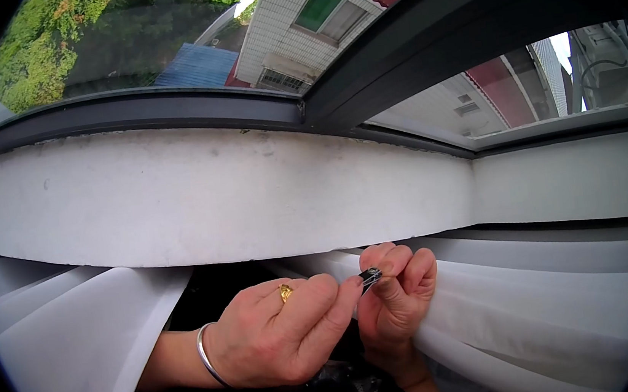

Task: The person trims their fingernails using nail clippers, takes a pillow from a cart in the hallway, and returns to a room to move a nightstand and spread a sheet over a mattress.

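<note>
My left hand (pixel 286 329), with a gold ring on a finger and a silver bangle at the wrist, has its fingers closed on one end of a small dark and silvery metal object (pixel 369 277). My right hand (pixel 395 298) is just beside it, fingers curled in, with the thumb and index fingertips at the object's other end. The object looks like a nail clipper, partly hidden by the fingers. Whether my right hand grips the object or only holds a fingertip against it is hard to make out.
A white window ledge (pixel 214 195) runs across in front of both hands, under a dark window frame (pixel 167 112). White curtains hang at the left (pixel 75 328) and right (pixel 539 302). Trees and a tiled building show through the glass.
</note>
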